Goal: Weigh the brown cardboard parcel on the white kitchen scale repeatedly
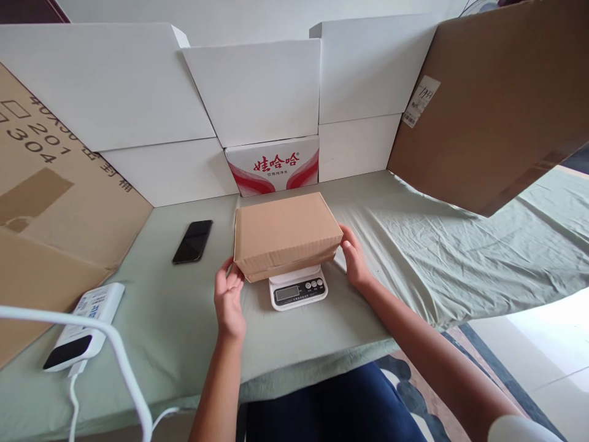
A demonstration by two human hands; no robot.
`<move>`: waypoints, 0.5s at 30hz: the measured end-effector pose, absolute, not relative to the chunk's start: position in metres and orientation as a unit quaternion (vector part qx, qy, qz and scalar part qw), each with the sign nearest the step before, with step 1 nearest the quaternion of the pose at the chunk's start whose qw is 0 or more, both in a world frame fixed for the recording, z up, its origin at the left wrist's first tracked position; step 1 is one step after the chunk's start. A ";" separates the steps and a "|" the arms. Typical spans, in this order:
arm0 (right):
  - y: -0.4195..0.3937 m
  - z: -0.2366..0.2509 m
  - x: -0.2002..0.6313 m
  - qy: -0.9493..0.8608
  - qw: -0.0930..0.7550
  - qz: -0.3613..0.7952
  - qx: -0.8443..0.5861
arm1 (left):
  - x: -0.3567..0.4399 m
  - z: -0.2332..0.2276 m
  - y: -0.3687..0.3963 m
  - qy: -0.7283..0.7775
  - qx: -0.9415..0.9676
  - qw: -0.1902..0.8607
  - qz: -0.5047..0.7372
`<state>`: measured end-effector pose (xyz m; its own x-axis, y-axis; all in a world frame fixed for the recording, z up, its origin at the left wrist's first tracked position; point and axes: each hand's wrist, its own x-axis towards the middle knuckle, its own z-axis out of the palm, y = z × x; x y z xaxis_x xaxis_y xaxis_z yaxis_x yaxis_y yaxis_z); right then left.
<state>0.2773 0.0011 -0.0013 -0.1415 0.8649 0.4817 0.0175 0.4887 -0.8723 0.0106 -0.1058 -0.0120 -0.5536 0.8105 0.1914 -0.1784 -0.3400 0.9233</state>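
A closed brown cardboard box (288, 236) is over a small white kitchen scale (299, 296), covering most of its platform. I cannot tell whether the box rests on it or hangs just above. The scale's display and buttons face me; the display looks blank. My left hand (230, 301) grips the box at its lower left front corner, fingers partly hidden beneath it. At the right end, my right hand (354, 255) has its fingers around the box's edge, with the fingertips out of sight behind it.
A black phone (192, 242) lies left of the box. Nearer the left edge is a white power bank (87, 328) with a white cable (124, 362). White boxes (257, 92) stand behind, flanked by large cardboard pieces (483, 104). Green cloth (184, 344) covers the table.
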 end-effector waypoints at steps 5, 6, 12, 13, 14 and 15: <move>0.001 -0.002 0.277 -0.655 0.561 0.378 -0.336 | 0.011 -0.012 -0.106 0.471 0.332 0.333 0.746; 0.000 -0.002 0.277 -0.657 0.561 0.376 -0.335 | 0.011 -0.013 -0.106 0.474 0.333 0.337 0.743; 0.000 0.001 0.277 -0.664 0.565 0.360 -0.333 | 0.012 -0.010 -0.106 0.470 0.339 0.341 0.740; 0.000 0.001 0.277 -0.664 0.564 0.360 -0.335 | 0.012 -0.010 -0.106 0.468 0.340 0.338 0.743; -0.001 0.001 0.277 -0.663 0.563 0.359 -0.337 | 0.012 -0.011 -0.106 0.467 0.341 0.337 0.743; -0.001 0.001 0.277 -0.663 0.564 0.358 -0.338 | 0.012 -0.012 -0.106 0.468 0.343 0.337 0.741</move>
